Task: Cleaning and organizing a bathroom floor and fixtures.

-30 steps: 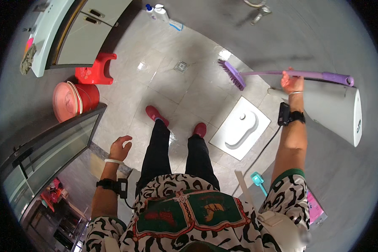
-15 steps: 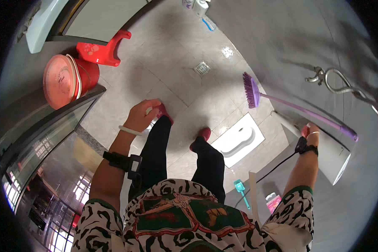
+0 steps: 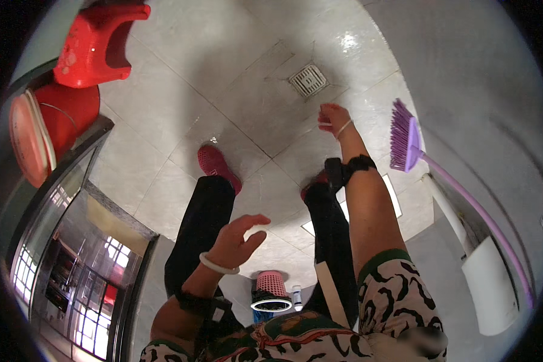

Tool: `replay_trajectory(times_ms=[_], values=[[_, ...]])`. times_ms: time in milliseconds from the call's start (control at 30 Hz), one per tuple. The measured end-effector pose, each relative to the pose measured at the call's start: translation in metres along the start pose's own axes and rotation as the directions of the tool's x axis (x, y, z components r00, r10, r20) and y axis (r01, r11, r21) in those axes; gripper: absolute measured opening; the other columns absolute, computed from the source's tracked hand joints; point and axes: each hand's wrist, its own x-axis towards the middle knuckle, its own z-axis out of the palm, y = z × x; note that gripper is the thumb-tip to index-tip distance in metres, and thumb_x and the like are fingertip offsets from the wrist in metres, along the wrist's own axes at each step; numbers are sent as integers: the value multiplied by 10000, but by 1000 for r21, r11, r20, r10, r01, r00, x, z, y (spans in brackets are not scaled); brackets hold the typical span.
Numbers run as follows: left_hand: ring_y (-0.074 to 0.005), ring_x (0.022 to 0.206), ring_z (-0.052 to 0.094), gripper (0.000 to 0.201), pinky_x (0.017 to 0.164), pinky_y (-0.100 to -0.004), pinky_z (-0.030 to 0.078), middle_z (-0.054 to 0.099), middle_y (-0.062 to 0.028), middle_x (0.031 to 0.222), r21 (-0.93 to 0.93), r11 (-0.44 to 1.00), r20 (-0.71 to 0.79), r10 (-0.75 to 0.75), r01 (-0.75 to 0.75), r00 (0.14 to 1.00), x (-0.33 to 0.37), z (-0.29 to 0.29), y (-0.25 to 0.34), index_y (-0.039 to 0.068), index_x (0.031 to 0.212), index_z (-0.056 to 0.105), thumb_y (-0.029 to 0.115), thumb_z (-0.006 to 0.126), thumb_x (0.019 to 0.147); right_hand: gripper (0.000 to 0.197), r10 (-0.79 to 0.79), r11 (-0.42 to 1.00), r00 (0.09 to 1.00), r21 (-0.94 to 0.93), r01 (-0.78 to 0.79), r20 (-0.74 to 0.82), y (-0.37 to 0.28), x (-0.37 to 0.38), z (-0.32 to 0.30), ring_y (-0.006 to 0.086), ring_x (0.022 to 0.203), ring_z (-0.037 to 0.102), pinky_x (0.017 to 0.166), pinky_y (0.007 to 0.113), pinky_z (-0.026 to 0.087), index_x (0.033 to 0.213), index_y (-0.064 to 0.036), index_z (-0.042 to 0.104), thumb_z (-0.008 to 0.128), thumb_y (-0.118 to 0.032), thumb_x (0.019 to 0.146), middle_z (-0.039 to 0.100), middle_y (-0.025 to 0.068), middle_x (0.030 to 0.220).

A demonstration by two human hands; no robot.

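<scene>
My left hand [image 3: 238,241] hangs over my left thigh, thumb and fingers apart, holding nothing; a white bangle rings its wrist. Farther forward, above the tiled floor [image 3: 235,102], my right hand [image 3: 336,119] is loosely curled. A narrow pale gap shows between its fingers, and I see nothing sticking out of it. It is nearest to the square floor drain [image 3: 308,80] and touches neither the drain nor the purple broom [image 3: 411,145] to its right. Both forearms carry black straps. My pink shoes [image 3: 217,166] stand on the tiles.
A red stool [image 3: 93,51] and a red lidded bucket [image 3: 75,111] stand at left beside a dark-framed glass panel [image 3: 54,205]. A white bin-like container [image 3: 489,283] is at right by the broom handle. Behind my legs are a pink basket [image 3: 270,282] and the partly covered white squat toilet [image 3: 392,196].
The view has shifted forward and down. My right hand has swung from beside the white container to near the drain. My left hand has drawn back toward my body, and my feet stand wider apart.
</scene>
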Motion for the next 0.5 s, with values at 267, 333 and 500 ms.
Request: replay_trajectory(times_ms=[267,333,500], values=[[-226,866,543,243,760,-294,413,560,-134,935,-63,990,-99,-128,123,987,36,-1,-43,17,973,520,120,517,754,262,-15,999,985,-48,6,-171,17,91,33,172,584,528,466,315,465,1002,-90,500,491,-61,741,541,57,745],[-219,865,541,244,764,-297,412,560,-129,934,-121,986,-81,-125,115,989,39,-8,-39,16,977,519,111,519,753,280,-65,998,977,-6,65,-205,20,101,37,174,571,527,447,313,462,1007,-84,497,481,-39,731,543,65,747],[-206,866,538,247,765,-291,411,559,-125,929,-165,986,-115,-53,34,992,59,-4,-39,18,984,515,99,521,751,301,-376,899,881,-344,272,-288,47,158,-1,203,577,530,453,341,450,995,-73,498,470,1,704,546,85,731]])
